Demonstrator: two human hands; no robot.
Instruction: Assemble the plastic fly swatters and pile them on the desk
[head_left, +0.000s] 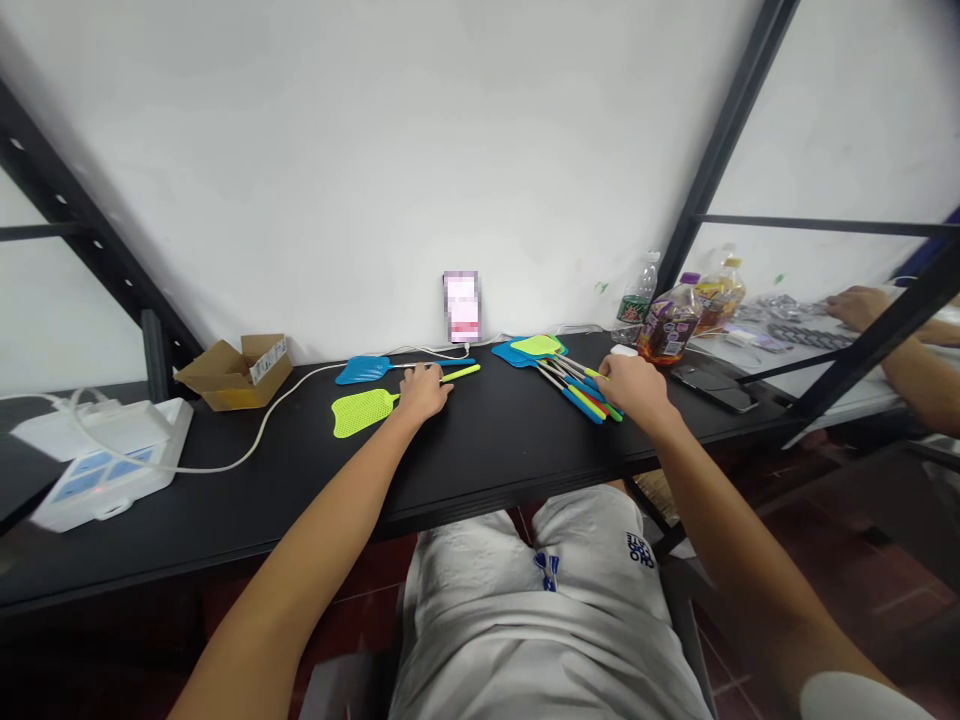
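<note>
Fly swatters: a fanned pile of swatters [559,368] with blue and lime heads lies on the black tabletop [487,450], its coloured handles running under the fingers of the right hand [634,385]. That hand rests palm down on the handle ends; whether the fingers are closed round a handle or only pressing on them cannot be told. The left hand [424,390] lies flat, fingers relaxed and gripping nothing, on the handle of a lime swatter [364,411], whose head lies outboard of the fingers. Just beyond the left fingertips lies a blue swatter [371,369]. Separating one handle cleanly from the pile would probably call for a pinch at its very end, since the handles overlap. A white cable [255,440] lies well left of the left fingers, and bottles [667,325] stand beyond the right fingers.
</note>
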